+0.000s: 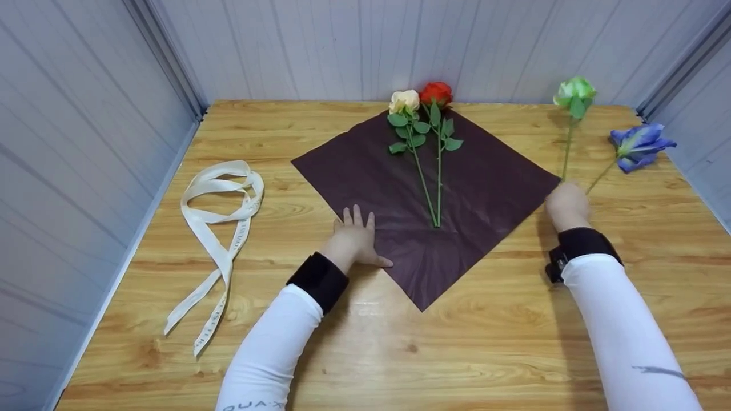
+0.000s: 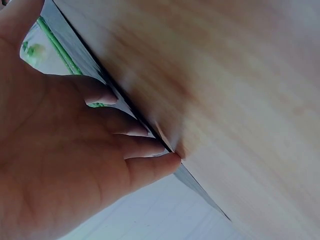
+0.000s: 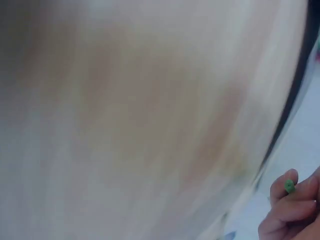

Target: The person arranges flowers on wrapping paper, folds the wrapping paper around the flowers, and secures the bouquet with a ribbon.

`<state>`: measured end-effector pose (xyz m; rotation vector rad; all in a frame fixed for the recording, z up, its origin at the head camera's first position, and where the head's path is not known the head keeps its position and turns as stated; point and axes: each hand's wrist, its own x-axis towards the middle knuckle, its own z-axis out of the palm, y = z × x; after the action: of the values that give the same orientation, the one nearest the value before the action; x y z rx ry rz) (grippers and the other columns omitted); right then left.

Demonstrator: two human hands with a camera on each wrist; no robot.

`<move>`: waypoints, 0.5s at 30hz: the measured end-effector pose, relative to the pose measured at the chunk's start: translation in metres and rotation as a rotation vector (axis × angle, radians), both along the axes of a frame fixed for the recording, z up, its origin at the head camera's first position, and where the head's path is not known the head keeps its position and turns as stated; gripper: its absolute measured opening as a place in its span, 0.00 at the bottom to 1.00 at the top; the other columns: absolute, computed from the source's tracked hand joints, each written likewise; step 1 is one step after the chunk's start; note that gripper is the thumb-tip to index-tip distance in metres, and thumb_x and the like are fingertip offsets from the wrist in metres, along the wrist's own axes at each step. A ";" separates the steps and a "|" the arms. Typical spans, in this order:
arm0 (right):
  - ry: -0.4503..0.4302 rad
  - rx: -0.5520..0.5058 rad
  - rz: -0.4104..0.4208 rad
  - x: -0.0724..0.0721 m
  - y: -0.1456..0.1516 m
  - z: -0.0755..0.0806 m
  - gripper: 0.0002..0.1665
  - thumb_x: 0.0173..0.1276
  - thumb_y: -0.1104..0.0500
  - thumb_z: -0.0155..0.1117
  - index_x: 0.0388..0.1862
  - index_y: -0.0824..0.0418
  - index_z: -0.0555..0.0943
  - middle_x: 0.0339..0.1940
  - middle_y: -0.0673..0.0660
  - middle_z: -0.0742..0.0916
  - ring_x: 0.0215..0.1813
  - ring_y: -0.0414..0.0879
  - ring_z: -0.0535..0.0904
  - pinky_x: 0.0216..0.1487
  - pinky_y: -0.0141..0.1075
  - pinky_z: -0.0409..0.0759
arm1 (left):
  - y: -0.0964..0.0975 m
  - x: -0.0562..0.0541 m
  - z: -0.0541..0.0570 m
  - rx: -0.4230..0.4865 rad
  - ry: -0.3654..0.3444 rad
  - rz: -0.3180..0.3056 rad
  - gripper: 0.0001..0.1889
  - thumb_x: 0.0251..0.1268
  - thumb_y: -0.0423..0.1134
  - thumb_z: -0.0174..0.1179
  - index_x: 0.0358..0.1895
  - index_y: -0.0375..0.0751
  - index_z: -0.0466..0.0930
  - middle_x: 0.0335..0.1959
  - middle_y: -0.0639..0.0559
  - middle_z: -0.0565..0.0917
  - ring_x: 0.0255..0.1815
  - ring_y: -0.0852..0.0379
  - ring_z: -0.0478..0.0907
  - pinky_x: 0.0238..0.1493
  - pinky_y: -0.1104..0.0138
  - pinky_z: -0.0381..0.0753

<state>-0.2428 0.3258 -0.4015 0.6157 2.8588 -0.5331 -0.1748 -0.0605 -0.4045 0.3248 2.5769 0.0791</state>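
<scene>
My left hand (image 1: 355, 240) rests with spread fingers on the lower left edge of a dark brown sheet of wrapping paper (image 1: 365, 171). On that sheet lie a cream rose (image 1: 404, 101) and a red rose (image 1: 436, 93), their stem ends meeting near its middle. Beside the paper's right corner, my right hand (image 1: 567, 205) pinches the stem of a light green rose (image 1: 575, 94). The cut stem end (image 3: 289, 186) pokes out between thumb and fingers in the right wrist view. A blue-purple flower (image 1: 641, 147) lies to the right, its stem running towards that hand.
A looped cream ribbon (image 1: 205, 235) with printed lettering lies left of the paper on the wooden table (image 1: 480, 342). Pale panel walls (image 1: 342, 51) close in the table at the back and both sides. The rose heads reach close to the back wall.
</scene>
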 end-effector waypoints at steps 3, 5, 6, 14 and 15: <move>0.096 -0.025 0.053 -0.003 -0.019 0.003 0.29 0.69 0.63 0.35 0.62 0.86 0.57 0.54 0.82 0.74 0.55 0.73 0.72 0.53 0.58 0.74 | 0.000 0.000 0.000 0.002 -0.002 0.000 0.59 0.51 0.70 0.58 0.76 0.40 0.35 0.75 0.32 0.34 0.76 0.35 0.32 0.73 0.45 0.42; 0.169 -0.034 0.079 -0.004 -0.033 0.006 0.28 0.70 0.63 0.34 0.60 0.85 0.60 0.51 0.82 0.75 0.54 0.74 0.73 0.52 0.58 0.74 | -0.001 0.000 0.000 0.003 -0.007 -0.001 0.60 0.51 0.70 0.58 0.76 0.40 0.35 0.75 0.32 0.34 0.76 0.35 0.32 0.73 0.45 0.42; 0.214 -0.038 0.089 -0.004 -0.040 0.007 0.26 0.70 0.63 0.35 0.58 0.84 0.62 0.50 0.82 0.76 0.53 0.74 0.73 0.52 0.59 0.73 | -0.001 -0.001 0.000 0.004 -0.010 -0.001 0.60 0.51 0.70 0.58 0.76 0.40 0.34 0.75 0.32 0.34 0.76 0.35 0.32 0.73 0.45 0.42; 0.400 -0.145 0.183 -0.005 -0.101 0.011 0.17 0.73 0.61 0.43 0.50 0.75 0.69 0.46 0.76 0.81 0.48 0.70 0.77 0.49 0.57 0.73 | 0.000 0.000 0.000 0.007 -0.016 0.005 0.61 0.51 0.71 0.58 0.76 0.39 0.34 0.75 0.31 0.33 0.76 0.34 0.31 0.72 0.43 0.42; 0.405 -0.160 0.193 -0.005 -0.109 0.011 0.17 0.73 0.61 0.44 0.49 0.75 0.70 0.46 0.76 0.81 0.49 0.69 0.77 0.50 0.56 0.73 | 0.000 0.000 0.000 0.008 -0.014 0.004 0.60 0.51 0.71 0.58 0.76 0.39 0.34 0.75 0.31 0.33 0.76 0.34 0.31 0.72 0.43 0.42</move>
<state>-0.2482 0.2167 -0.3906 0.2201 3.1524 -0.9348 -0.1750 -0.0601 -0.4045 0.3215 2.5642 0.0924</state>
